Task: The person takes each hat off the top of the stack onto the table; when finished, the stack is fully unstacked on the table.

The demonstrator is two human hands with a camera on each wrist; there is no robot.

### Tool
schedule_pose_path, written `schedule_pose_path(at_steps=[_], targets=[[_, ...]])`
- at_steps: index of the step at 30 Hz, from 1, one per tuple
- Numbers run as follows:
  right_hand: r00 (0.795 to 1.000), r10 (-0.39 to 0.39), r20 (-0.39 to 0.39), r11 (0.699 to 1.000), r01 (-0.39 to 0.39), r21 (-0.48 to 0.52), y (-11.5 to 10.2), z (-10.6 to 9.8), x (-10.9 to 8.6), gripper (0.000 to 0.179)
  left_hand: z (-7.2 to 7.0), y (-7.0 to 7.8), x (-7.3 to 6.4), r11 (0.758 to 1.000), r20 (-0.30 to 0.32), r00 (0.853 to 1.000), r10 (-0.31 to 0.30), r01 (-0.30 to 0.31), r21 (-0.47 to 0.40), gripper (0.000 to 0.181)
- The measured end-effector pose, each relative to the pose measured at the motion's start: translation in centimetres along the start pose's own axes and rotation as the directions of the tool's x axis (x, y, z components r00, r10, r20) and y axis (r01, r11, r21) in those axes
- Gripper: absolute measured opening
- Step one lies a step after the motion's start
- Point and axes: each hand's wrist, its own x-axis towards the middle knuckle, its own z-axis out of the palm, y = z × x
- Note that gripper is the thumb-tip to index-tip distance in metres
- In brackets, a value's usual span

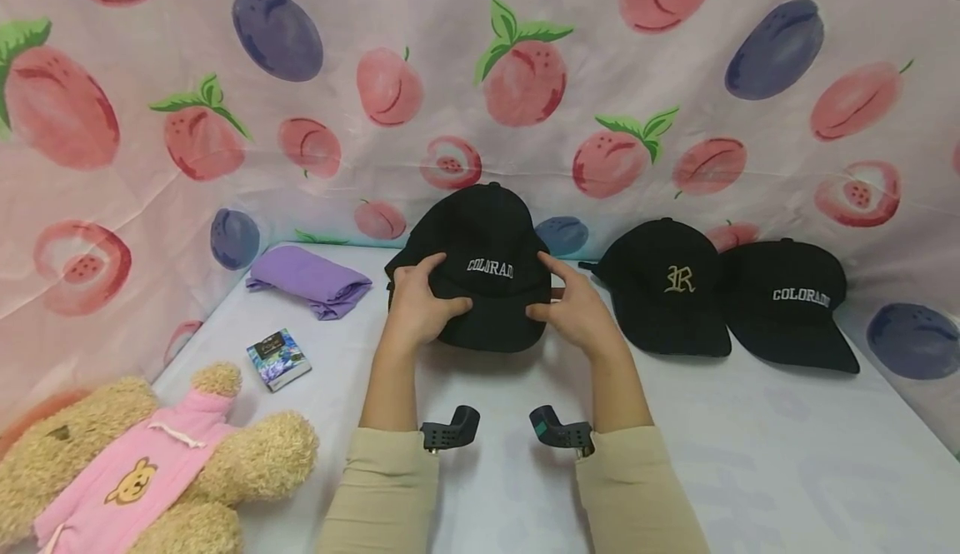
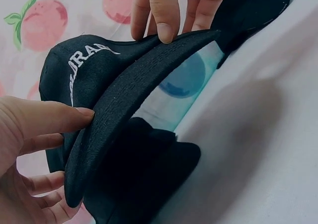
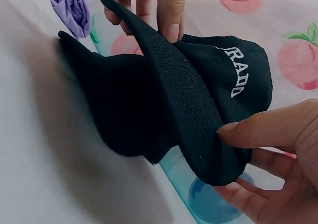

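Note:
Both hands hold a black baseball cap (image 1: 491, 233) with white "COLORADO" lettering, raised off the table, its brim toward me. My left hand (image 1: 416, 308) pinches one side of the brim, the thumb on its upper face and the fingers beneath. At the other side my right hand (image 1: 577, 308) grips the brim the same way. Behind and below it another black cap (image 3: 114, 100) sits on the table, mostly hidden in the head view. To the right stand a black cap with a gold "R" (image 1: 660, 287) and a second "COLORADO" cap (image 1: 787, 300), side by side.
A folded purple cloth (image 1: 307, 279) lies at the back left, with a small blue patterned box (image 1: 278, 359) nearer. A teddy bear in a pink top (image 1: 150, 462) fills the front left. Fruit-printed fabric (image 1: 450, 62) hangs behind the white table (image 1: 750, 454).

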Motion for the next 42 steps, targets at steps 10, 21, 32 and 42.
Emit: schedule_pose_path(at_steps=[10,21,32,42], targets=[[1.000,-0.012,0.008,1.000,0.013,-0.022,0.3,-1.6,-0.6,0.090,1.1,0.5,0.2,1.000,0.017,1.000,0.025,-0.025,-0.003,0.082],[1.000,-0.003,0.010,0.999,0.004,-0.049,0.5,-2.6,-0.8,0.091,2.0,0.9,0.1,1.000,0.016,1.000,0.026,-0.025,-0.017,0.081],[1.000,0.021,0.000,0.996,-0.021,-0.083,0.8,-3.1,-1.1,0.088,2.9,1.0,0.2,0.999,0.020,0.999,0.034,-0.034,-0.032,0.081],[0.999,0.043,-0.023,0.994,-0.046,-0.104,1.7,-3.6,-1.3,0.086,4.6,0.8,0.5,0.998,0.005,0.999,0.053,-0.053,-0.027,0.081]])
